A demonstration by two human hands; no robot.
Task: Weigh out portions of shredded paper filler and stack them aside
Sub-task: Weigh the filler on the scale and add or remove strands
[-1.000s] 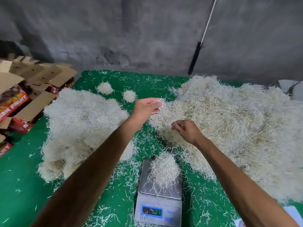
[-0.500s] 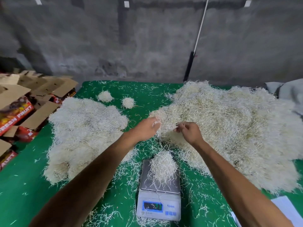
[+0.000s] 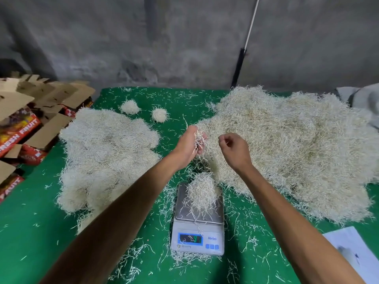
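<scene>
A small digital scale [image 3: 198,238] stands on the green table [image 3: 34,222] with a mound of shredded paper [image 3: 202,191] on its steel pan. A big loose heap of shredded paper [image 3: 297,148] fills the right side. Another heap of paper portions [image 3: 104,152] lies on the left. My left hand [image 3: 189,143] hovers above the scale at the big heap's edge and grips a tuft of strands. My right hand [image 3: 233,149] is beside it with curled fingers; I cannot make out strands in it.
Two small paper balls [image 3: 129,107] [image 3: 159,115] sit at the table's far end. Open cardboard fruit boxes [image 3: 30,119] are stacked off the left edge. White sheets of paper [image 3: 354,253] lie at the near right corner. A concrete wall with a pole [image 3: 240,64] stands behind.
Both hands have pulled back from the big heap toward the scale. My left hand now holds a tuft of strands, and loose strands fall from it.
</scene>
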